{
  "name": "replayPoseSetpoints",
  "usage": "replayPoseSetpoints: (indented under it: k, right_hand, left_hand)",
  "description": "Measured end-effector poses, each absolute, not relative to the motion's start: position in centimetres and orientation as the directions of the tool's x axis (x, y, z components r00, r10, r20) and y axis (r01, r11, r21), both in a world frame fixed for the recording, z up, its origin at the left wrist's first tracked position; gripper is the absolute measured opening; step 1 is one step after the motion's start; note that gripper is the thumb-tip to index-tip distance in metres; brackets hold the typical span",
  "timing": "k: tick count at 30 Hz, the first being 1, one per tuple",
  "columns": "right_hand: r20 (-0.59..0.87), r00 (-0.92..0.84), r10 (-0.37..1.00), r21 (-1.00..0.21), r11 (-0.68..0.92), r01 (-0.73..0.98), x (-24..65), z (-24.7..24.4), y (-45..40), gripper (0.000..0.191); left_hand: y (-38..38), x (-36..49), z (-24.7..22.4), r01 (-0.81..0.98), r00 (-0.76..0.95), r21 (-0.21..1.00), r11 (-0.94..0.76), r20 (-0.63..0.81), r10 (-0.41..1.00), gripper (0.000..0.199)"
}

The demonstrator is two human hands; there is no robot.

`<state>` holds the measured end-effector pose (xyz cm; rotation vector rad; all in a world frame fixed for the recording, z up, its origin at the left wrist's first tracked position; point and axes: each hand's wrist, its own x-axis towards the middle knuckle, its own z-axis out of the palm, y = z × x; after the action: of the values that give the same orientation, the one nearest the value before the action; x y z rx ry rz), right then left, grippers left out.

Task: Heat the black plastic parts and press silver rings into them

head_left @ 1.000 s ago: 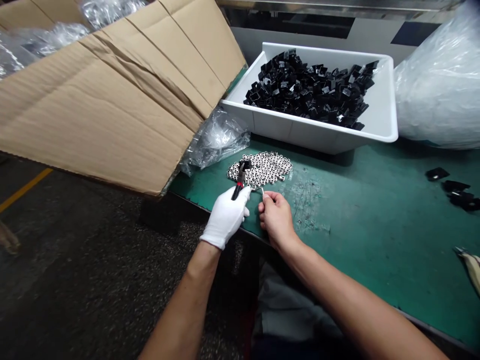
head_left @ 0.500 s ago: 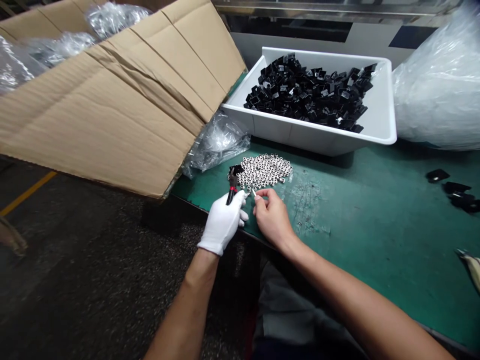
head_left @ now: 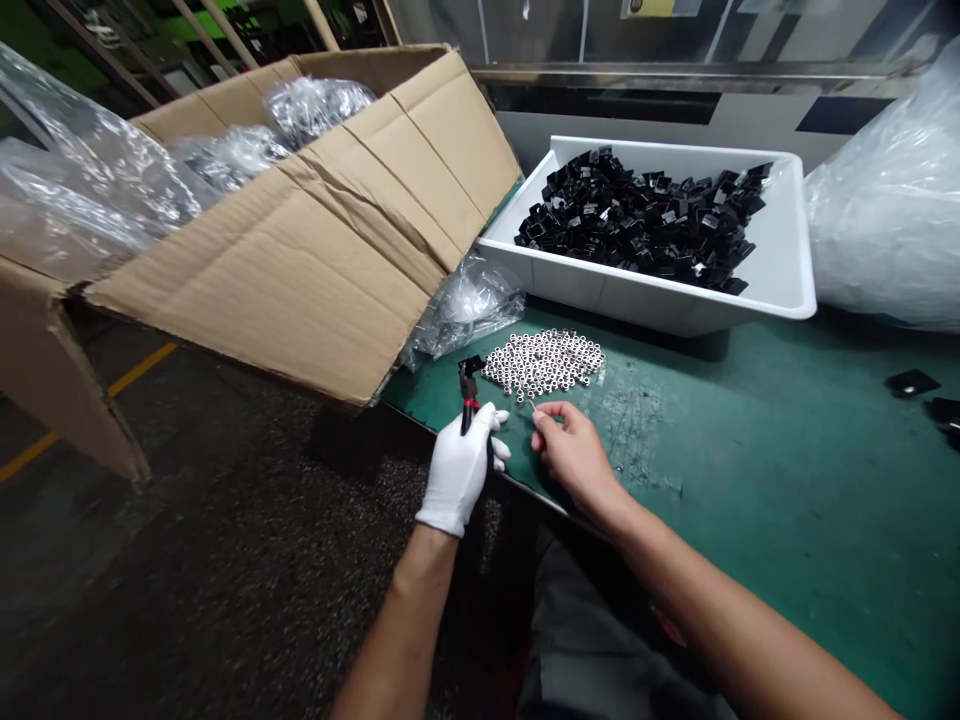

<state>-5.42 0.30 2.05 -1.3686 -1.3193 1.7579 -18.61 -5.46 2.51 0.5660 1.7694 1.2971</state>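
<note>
The gloved left hand point(head_left: 459, 470) has a clenched grip on a slim tool with a red-and-black handle point(head_left: 469, 408). The tool's long axis stands almost upright, tipped slightly away from the person, with a small black piece point(head_left: 472, 365) at its upper end, apparently held up there to keep it clear of the bench and within easy reach. Just beside it, the bare right hand point(head_left: 574, 455) pinches a thin bright sliver point(head_left: 533, 408) between thumb and forefinger, its tip angled up and left toward the tool. Both hands work at the front edge of the green-topped bench point(head_left: 750, 570). A heap of small silver rings point(head_left: 544, 363) lies spread low just beyond the tool, seemingly for easy picking. Farther back sit a crumpled clear plastic bag point(head_left: 465, 310), a white plastic tub point(head_left: 675, 310) of black plastic parts point(head_left: 637, 215), a cardboard carton point(head_left: 300, 270), and a large clear bag point(head_left: 885, 220).
</note>
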Motion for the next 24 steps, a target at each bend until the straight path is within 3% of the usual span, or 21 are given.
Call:
replayPoseSetpoints:
  k: [3,6,12,17,21,24]
  right_hand:
    - [-0.544,-0.361,0.757,-0.826,-0.56,0.071,-6.1,1.7,0.5,0.017]
    - [-0.597,-0.35,0.722,-0.769,-0.639,-0.005,-7.0,1.7,0.6,0.017]
    - [-0.607,-0.355,0.711,-0.744,-0.666,-0.062,-6.2,2.4,0.2,0.016]
    - [-0.559,-0.334,0.759,-0.777,-0.62,-0.11,-1.4,2.4,-0.4,0.029]
    - [-0.525,-0.292,0.799,-0.801,-0.58,-0.149,3.1,2.1,-0.9,0.05]
    - [-0.532,-0.246,0.81,-0.797,-0.578,-0.175,6.1,1.7,-1.3,0.064]
  left_hand:
    - [-5.7,-18.7,2.3,-0.123,-0.557,0.931,0.344,-0.352,0.752,0.05]
    - [-6.0,-18.6,2.5,-0.121,-0.557,0.926,0.359,-0.362,0.747,0.054]
    - [-6.7,-18.5,3.6,-0.051,-0.506,0.883,0.467,-0.426,0.75,0.056]
    - [-3.7,-17.6,6.5,0.034,-0.411,0.909,0.414,-0.365,0.835,0.051]
    - [3.5,-15.7,10.8,0.268,-0.275,0.905,0.331,-0.258,0.926,0.046]
    - [10.3,-14.5,13.7,0.571,-0.225,0.733,0.37,-0.294,0.929,0.042]
